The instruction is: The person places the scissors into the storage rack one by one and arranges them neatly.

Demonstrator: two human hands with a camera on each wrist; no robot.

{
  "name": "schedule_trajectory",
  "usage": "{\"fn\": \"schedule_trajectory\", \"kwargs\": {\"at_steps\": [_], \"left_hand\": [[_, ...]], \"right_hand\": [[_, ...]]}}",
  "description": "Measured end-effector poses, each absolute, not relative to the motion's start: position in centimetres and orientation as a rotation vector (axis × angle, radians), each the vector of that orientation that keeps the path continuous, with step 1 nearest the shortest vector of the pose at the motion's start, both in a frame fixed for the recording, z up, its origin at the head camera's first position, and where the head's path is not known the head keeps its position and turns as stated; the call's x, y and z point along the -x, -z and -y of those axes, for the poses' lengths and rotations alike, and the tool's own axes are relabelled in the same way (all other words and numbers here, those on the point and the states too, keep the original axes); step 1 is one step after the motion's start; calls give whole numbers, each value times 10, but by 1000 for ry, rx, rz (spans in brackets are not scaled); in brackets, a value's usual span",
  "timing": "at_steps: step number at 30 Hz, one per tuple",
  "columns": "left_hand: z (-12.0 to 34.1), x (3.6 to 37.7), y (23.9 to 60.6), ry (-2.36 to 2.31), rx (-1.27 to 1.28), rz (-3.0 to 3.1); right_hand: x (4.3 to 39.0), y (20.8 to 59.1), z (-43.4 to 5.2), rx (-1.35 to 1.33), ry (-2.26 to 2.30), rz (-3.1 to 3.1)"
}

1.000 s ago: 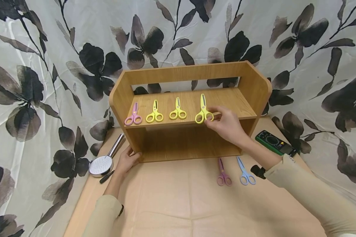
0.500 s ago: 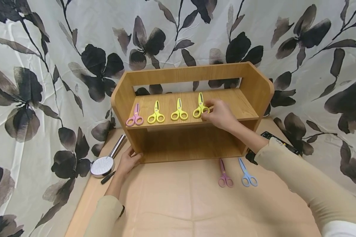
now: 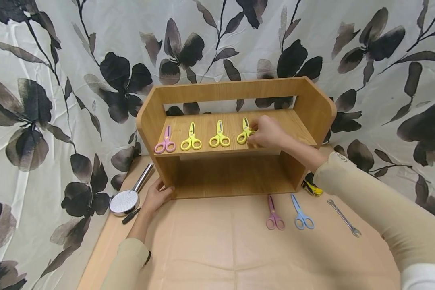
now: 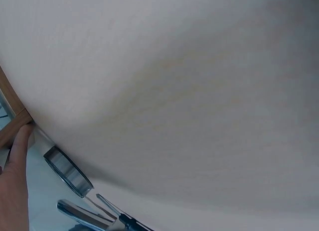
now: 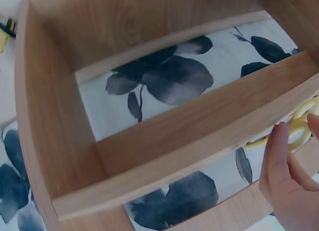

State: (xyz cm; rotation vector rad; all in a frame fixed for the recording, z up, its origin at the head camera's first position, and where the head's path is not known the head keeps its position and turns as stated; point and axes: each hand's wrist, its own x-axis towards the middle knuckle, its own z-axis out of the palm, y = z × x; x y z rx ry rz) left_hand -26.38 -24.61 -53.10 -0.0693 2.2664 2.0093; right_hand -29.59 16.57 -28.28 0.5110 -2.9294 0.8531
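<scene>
Since the earlier frames my right hand has carried the fourth scissors — the yellow pair — from the shelf's front edge back into line with the others, and my sleeve has shifted to uncover a wrench and a yellow-and-black item on the table; the green meter seen earlier is now covered. Right-hand fingers are curled about the yellow pair's handle loops, gripping them; the pair lies flat on the upper board of the wooden shelf, blades pointing to the back. Left of it, in a row: two more yellow scissors and a pink pair. My left hand holds the shelf's lower left corner, thumb against the wood. Just beside that hand lie a chrome shower head and a black marker. In front of the shelf, on the table, rest a purple pair and a blue pair, close together. Small print on my right cuff — unreadable.
</scene>
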Motion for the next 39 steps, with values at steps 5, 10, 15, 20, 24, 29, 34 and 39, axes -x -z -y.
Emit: {"fn": "schedule_trajectory", "kwargs": {"at_steps": [5,10,15,20,24,29,34,39], "left_hand": [[246,263,530,-2011,71,-2270],[246,262,529,-2032,71,-2236],[244,261,526,-2015,77,-2251],[243,260,528,-1993,78,-2283],[242,260,528,-1985,84,-2293],[241,260,529,-1995,92,-2285],[240,261,530,-2034,82,-2247],[240,261,530,-2020,84,-2268]], "right_hand": [[299,276,-165,-530,-753,2998],[300,275,-165,-531,-704,3065],[300,275,-166,-531,-724,3091],[299,274,-167,-534,-730,3106],[299,274,-169,-528,-733,3114],[299,274,-170,-533,-726,3120],[300,274,-173,-565,-726,3125],[296,273,-180,-628,-719,3096]]}}
